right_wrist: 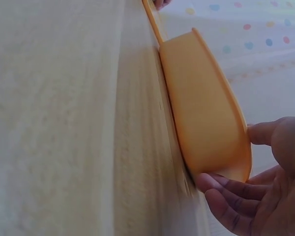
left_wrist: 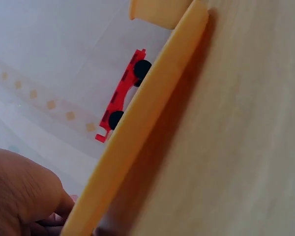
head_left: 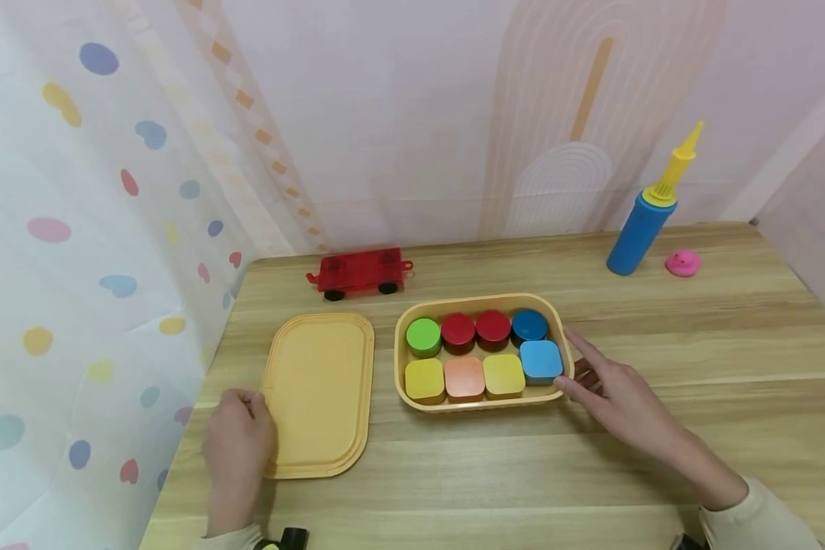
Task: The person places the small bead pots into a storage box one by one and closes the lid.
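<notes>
A yellow rectangular container (head_left: 484, 407) stands on the table, holding several small coloured pieces. The back row has round ones: green (head_left: 423, 336), two red and dark blue. In front are squarish ones: yellow, orange (head_left: 464, 376), yellow and light blue (head_left: 541, 360). My right hand (head_left: 615, 397) holds the container's right end, thumb at the near corner and a finger at the far one; the right wrist view shows fingertips against its wall (right_wrist: 201, 108). To its left lies a flat yellow lid (head_left: 319, 389). My left hand (head_left: 237, 435) pinches the lid's left edge, partly hidden in the left wrist view.
A red toy wagon (head_left: 360, 271) with black wheels stands behind the lid. At the back right are a blue and yellow hand pump (head_left: 641, 229) and a small pink toy (head_left: 684, 263). Patterned cloth (head_left: 412, 130) hangs behind the wooden table (head_left: 481, 481).
</notes>
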A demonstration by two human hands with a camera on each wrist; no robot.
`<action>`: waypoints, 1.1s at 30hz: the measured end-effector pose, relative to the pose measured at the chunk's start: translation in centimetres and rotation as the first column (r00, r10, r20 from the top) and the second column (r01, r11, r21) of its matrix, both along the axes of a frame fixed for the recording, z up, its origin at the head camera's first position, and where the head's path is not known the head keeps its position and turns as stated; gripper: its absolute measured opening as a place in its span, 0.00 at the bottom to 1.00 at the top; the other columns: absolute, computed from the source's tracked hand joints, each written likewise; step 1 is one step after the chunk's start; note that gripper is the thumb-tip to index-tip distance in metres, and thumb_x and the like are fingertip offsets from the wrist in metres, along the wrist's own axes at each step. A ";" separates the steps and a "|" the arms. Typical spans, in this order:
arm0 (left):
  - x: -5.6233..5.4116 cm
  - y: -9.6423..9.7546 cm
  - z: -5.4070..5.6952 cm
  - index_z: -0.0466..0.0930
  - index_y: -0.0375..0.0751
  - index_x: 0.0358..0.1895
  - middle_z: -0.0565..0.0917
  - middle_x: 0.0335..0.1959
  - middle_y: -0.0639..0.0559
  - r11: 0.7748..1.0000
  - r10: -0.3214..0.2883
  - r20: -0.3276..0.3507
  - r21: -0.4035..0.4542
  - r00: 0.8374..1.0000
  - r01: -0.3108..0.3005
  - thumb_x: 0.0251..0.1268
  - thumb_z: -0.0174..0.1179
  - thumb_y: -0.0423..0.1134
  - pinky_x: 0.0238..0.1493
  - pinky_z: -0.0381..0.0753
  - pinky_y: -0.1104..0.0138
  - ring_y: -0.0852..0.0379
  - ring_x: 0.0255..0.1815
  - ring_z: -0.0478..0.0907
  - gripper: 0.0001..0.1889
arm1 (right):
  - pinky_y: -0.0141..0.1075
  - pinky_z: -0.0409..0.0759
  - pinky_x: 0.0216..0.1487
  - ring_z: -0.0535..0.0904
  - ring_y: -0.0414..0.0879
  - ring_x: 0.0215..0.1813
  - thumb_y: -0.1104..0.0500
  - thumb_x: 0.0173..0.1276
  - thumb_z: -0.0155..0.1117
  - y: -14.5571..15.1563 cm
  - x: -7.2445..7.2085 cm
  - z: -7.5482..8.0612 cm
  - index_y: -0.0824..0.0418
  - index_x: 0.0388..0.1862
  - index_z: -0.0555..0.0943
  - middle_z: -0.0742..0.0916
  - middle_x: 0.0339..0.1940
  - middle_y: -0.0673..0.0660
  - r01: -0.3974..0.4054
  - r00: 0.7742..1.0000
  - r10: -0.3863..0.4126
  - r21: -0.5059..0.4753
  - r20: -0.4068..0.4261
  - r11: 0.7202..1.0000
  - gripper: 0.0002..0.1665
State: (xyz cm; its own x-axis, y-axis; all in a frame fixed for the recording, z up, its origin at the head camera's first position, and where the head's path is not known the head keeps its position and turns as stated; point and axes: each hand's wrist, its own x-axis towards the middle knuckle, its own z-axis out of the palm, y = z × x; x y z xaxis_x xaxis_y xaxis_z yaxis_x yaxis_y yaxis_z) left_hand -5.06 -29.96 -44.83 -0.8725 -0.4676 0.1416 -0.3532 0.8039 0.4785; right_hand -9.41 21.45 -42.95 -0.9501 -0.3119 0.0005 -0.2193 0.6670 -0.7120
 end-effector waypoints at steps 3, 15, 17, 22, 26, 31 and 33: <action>0.2 0.1 0.4 0.77 0.21 0.53 0.86 0.37 0.27 1.000 -0.003 -0.033 0.015 0.999 0.003 0.87 0.52 0.35 0.25 0.80 0.47 0.32 0.32 0.85 0.14 | 0.33 0.89 0.42 0.86 0.41 0.42 0.50 0.85 0.69 0.0 -0.1 0.2 0.66 0.90 0.60 0.91 0.44 0.52 -0.008 1.000 0.008 0.016 0.006 1.000 0.46; 0.1 2.3 4.7 0.81 0.24 0.56 0.90 0.41 0.33 0.992 0.031 -0.428 0.124 0.903 0.025 0.85 0.61 0.31 0.32 0.66 0.86 0.82 0.32 0.69 0.11 | 0.32 0.90 0.42 0.89 0.50 0.49 0.56 0.79 0.76 0.7 -0.4 1.6 0.69 0.80 0.76 0.92 0.51 0.59 0.019 0.994 -0.018 0.009 -0.108 1.000 0.36; 0.2 3.0 5.6 0.81 0.25 0.57 0.89 0.38 0.45 0.992 0.057 -0.497 0.126 0.866 0.008 0.86 0.60 0.33 0.34 0.66 0.86 0.81 0.33 0.69 0.12 | 0.31 0.90 0.42 0.89 0.52 0.49 0.61 0.77 0.78 0.9 -0.4 1.8 0.67 0.74 0.82 0.92 0.53 0.62 0.049 0.979 -0.054 -0.031 -0.197 0.998 0.30; 0.1 4.5 8.1 0.83 0.26 0.59 0.76 0.36 0.75 0.992 0.095 -0.611 0.125 0.786 -0.022 0.86 0.61 0.40 0.34 0.66 0.84 0.76 0.31 0.70 0.17 | 0.22 0.86 0.41 0.86 0.40 0.44 0.69 0.73 0.78 0.6 0.1 2.7 0.63 0.62 0.90 0.94 0.46 0.56 0.081 0.929 -0.126 -0.142 -0.348 0.987 0.20; 0.1 5.7 9.4 0.86 0.28 0.59 0.84 0.34 0.61 0.997 0.002 -0.615 0.065 0.788 0.048 0.82 0.69 0.39 0.38 0.67 0.85 0.78 0.33 0.70 0.16 | 0.19 0.83 0.38 0.83 0.33 0.36 0.73 0.70 0.78 0.0 0.3 3.5 0.62 0.57 0.93 0.94 0.40 0.53 0.028 0.909 -0.112 -0.209 -0.402 0.978 0.18; 0.3 7.8 10.0 0.86 0.23 0.43 0.86 0.31 0.35 0.977 -0.201 -0.721 -0.094 0.663 0.194 0.79 0.72 0.47 0.36 0.66 0.87 0.76 0.31 0.68 0.23 | 0.21 0.83 0.35 0.82 0.36 0.33 0.76 0.66 0.79 -0.6 0.6 3.9 0.60 0.52 0.94 0.94 0.38 0.49 -0.047 0.896 -0.064 -0.238 -0.440 0.970 0.19; 0.2 8.9 10.1 0.84 0.25 0.37 0.85 0.27 0.36 0.966 -0.247 -0.787 -0.155 0.565 0.206 0.80 0.70 0.55 0.33 0.66 0.86 0.70 0.26 0.69 0.29 | 0.23 0.84 0.35 0.83 0.38 0.33 0.75 0.68 0.77 -0.6 0.7 4.1 0.60 0.52 0.94 0.94 0.38 0.50 -0.072 0.908 -0.043 -0.257 -0.417 0.964 0.17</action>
State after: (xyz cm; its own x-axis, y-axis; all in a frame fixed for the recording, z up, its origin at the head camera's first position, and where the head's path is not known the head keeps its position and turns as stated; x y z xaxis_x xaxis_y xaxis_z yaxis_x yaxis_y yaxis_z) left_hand -4.83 -21.03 -34.75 -0.4763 -0.2472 0.8438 0.3487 0.8279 0.4394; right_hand -8.68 20.85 -38.83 -0.8399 -0.2594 0.4767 -0.5412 0.4650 -0.7006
